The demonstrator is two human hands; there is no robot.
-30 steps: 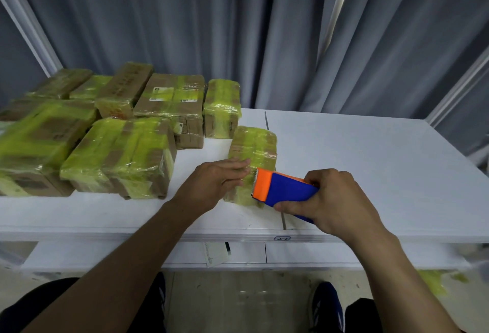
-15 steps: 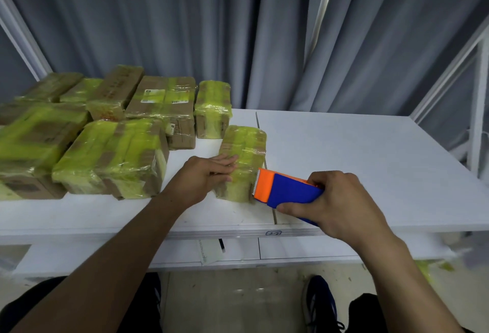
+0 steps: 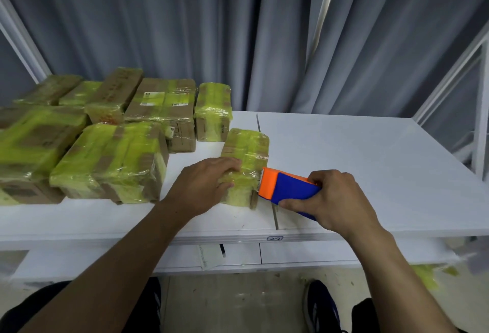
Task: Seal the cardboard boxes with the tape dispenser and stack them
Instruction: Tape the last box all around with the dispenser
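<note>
Pressing down on a small cardboard box [image 3: 246, 152] on a white table [image 3: 370, 160], a person's left hand [image 3: 203, 187] lies with its fingers nearly straight across the box's near end, grasping nothing. Just right of those fingers, the right hand [image 3: 333, 200] is clenched round a blue-and-orange tape dispenser [image 3: 288, 187], thumb along its near side and fingers curled over the top. The dispenser's orange, toothed front touches the box's near right corner. The box, wrapped in yellow-green tape, stretches away from both hands, just left of the seam [image 3: 275, 216] between two tabletop panels. Left of the pressing hand and beyond it, other taped boxes [image 3: 119, 163] crowd the table. A grey curtain [image 3: 238, 28] hangs behind, and dark shoes [image 3: 321, 306] show on the floor beneath the forearms.
</note>
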